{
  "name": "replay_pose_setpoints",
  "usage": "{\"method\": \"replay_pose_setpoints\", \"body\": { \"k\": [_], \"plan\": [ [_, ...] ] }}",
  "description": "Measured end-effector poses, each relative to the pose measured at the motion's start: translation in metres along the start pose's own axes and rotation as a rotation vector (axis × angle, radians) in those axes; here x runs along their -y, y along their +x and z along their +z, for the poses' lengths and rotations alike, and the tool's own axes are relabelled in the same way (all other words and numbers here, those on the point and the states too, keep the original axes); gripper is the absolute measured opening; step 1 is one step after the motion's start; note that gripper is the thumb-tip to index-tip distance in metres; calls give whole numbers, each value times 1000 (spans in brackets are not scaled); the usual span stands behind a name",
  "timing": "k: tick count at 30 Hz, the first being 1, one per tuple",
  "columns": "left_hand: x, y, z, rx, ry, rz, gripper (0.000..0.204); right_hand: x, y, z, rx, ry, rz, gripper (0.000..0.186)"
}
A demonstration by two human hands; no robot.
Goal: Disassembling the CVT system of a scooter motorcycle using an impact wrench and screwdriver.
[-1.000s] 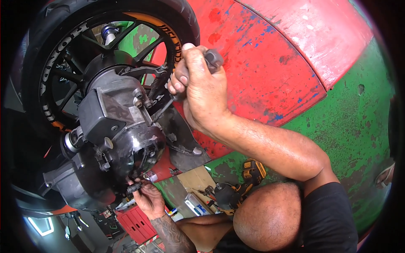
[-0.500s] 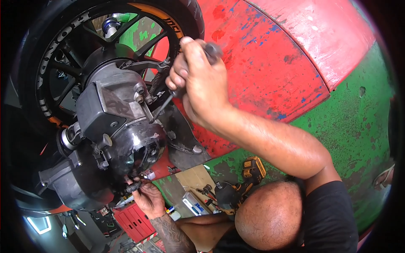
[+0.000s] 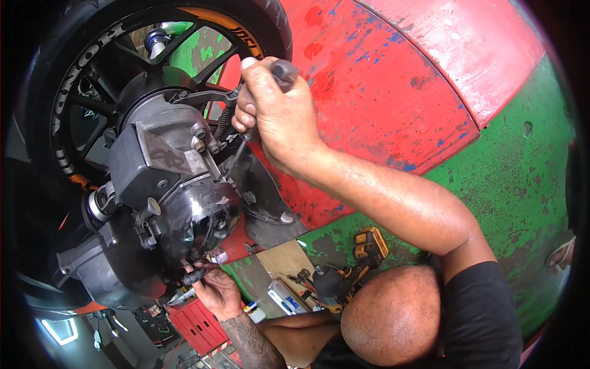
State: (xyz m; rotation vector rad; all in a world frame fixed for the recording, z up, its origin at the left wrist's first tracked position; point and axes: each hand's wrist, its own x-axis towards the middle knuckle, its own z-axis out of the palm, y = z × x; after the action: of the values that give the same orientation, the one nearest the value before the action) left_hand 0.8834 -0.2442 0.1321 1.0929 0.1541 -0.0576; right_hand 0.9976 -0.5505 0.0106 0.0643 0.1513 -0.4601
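My right hand (image 3: 276, 117) is wrapped round the dark handle of what looks like a screwdriver (image 3: 284, 71). Its thin shaft slants down to the edge of the grey and black scooter engine (image 3: 169, 138), where the tip is hard to make out. Below the engine, my left hand (image 3: 215, 288) has its fingers closed on a small black cylindrical part (image 3: 195, 276) beside the glossy black cover (image 3: 206, 212). Whether that part is still attached to the engine is hidden. Behind the engine stands the rear wheel (image 3: 264, 37), with black spokes and orange rim markings.
Under the engine area lie a yellow-and-black cordless power tool (image 3: 370, 245), a cardboard piece (image 3: 279, 261) and several hand tools. A red tool chest (image 3: 200, 323) is farther down. The worn red and green surface (image 3: 375, 104) spreads to the right. A person's foot (image 3: 559, 255) shows at the right rim.
My right hand and the screwdriver have shifted slightly left and up, with the handle's top end tilting left. My left hand keeps its grip on the black part. The view has shifted slightly.
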Motion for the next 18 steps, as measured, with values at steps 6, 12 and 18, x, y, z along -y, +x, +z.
{"method": "replay_pose_setpoints", "body": {
  "k": [6, 12, 18],
  "plan": [
    [-4, 0, -1, 50, 1, -50, 27, -3, 2, -7, -127, 77, -29, 28],
    [0, 1, -1, 10, 15, -51, 26, 3, 5, -8, -123, 131, -28, 30],
    [-3, 1, -6, 44, 50, -23, 27, 8, -1, -7, -71, 101, -28, 29]
  ]
}}
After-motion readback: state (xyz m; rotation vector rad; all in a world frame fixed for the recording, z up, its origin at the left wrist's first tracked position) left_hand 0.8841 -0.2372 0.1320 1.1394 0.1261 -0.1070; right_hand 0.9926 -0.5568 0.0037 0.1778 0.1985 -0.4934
